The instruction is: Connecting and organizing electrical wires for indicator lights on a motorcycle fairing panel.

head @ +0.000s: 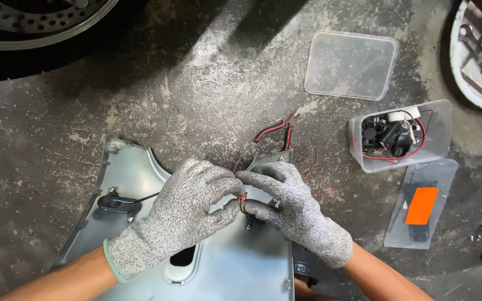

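Copper wire [242, 202] pinched between both gloved hands: left hand [179, 214] grip, right hand [291, 206] grip, fingertips meeting over grey panel [241, 262].

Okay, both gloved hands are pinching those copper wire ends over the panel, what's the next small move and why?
Probably keep twisting: the left hand and right hand pinch the bare copper wire ends together above the grey panel, and the joint looks loose. The pliers lie apart on the floor.
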